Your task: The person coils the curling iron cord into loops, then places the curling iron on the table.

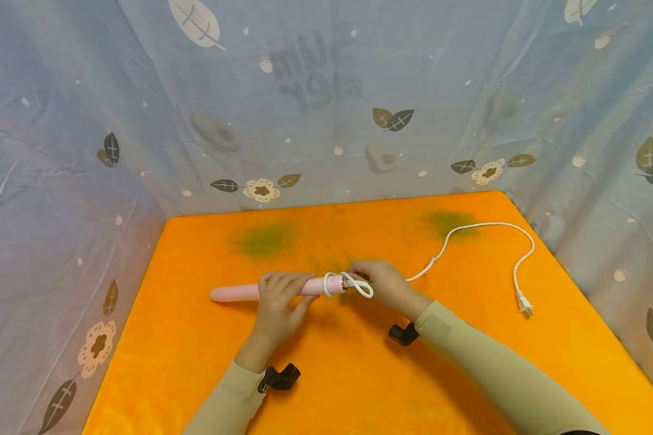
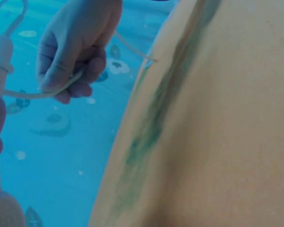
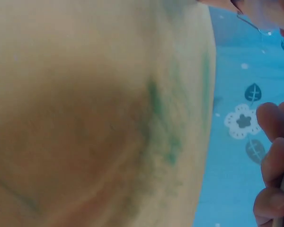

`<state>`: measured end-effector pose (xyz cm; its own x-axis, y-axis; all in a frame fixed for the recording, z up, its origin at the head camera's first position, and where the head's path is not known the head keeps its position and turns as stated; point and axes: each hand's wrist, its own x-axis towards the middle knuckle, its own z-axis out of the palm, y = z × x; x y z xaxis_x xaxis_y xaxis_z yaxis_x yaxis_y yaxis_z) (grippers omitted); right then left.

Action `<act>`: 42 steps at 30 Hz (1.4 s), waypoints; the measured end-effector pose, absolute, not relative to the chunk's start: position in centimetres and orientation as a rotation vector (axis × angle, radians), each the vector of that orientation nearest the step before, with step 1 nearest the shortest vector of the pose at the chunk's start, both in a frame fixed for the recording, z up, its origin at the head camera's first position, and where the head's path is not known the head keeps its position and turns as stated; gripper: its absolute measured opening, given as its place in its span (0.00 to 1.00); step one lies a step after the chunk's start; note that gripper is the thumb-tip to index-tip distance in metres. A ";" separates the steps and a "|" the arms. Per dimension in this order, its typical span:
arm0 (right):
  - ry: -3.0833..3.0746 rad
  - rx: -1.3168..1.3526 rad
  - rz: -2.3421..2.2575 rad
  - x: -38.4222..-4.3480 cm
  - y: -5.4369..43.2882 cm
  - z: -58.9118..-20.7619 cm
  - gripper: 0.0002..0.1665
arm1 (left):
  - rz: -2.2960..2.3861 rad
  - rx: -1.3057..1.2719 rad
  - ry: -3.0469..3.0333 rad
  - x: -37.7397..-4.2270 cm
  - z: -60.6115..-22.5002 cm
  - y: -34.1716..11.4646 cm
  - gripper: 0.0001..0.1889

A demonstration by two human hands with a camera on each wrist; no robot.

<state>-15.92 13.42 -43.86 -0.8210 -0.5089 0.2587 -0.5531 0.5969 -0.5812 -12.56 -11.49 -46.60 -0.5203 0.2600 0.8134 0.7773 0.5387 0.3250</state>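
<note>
A slim pink hair-styling iron [image 1: 234, 293] lies crosswise above the table, its rounded tip toward the left. My left hand [image 1: 277, 302] grips its middle, fingers over the top and thumb on the near side. At the right end, the white cord [image 1: 364, 291] wraps once around the handle and forms a small loop. My right hand [image 1: 386, 287] is just beyond that loop. In the left wrist view, the right hand [image 2: 78, 47] pinches the cord [image 2: 31, 96] between thumb and curled fingers, beside the iron's handle [image 2: 0, 52].
The rest of the cord [image 1: 490, 224] curves across the right side of the orange-covered table [image 1: 196, 362], ending in a two-pin plug [image 1: 525, 305]. Patterned curtains [image 1: 326, 139] enclose the back and both sides. Black wrist mounts [image 1: 283, 377] sit on both forearms.
</note>
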 end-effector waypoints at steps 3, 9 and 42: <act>-2.723 0.983 1.026 -15.5 13.1 -44.3 0.04 | -0.917 -0.814 -2.025 -12.9 -46.5 -11.5 0.20; -2.743 1.020 1.083 -14.4 12.7 -44.7 0.13 | -0.909 -0.755 -2.040 -13.4 -46.4 -11.5 0.21; -2.295 1.252 0.430 -11.9 12.8 -44.1 0.05 | -0.764 -0.656 -2.372 -14.4 -47.9 -10.4 0.20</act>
